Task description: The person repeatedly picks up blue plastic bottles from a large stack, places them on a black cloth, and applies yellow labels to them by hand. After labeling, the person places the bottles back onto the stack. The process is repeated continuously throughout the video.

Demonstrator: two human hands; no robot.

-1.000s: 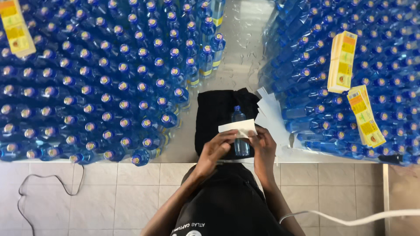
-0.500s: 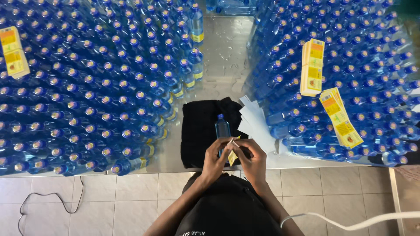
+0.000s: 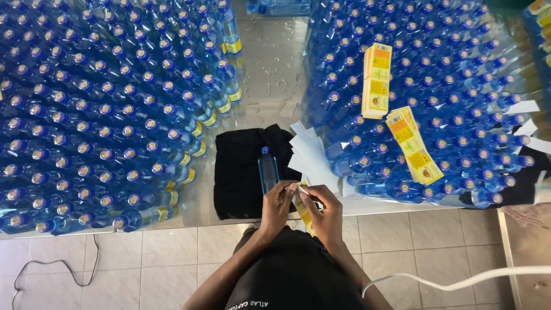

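Since the earlier frame the yellow label [image 3: 303, 211] has been pulled further off its white backing, so that more of it is now seen hanging down toward the near side between the two hands. The label's top edge is pinched by the fingertips of the left hand [image 3: 278, 206], while the thin white strip at its top is pinched by the right hand [image 3: 326, 211]; both hands are curled, not spread. A single blue bottle [image 3: 267, 169] lies on a folded black cloth [image 3: 241, 172] just beyond the hands, its cap pointing far. Loose white backing papers [image 3: 310, 155] are fanned out to its right. Two stacks of yellow labels [image 3: 376, 80] are laid on the massed bottles at the right.
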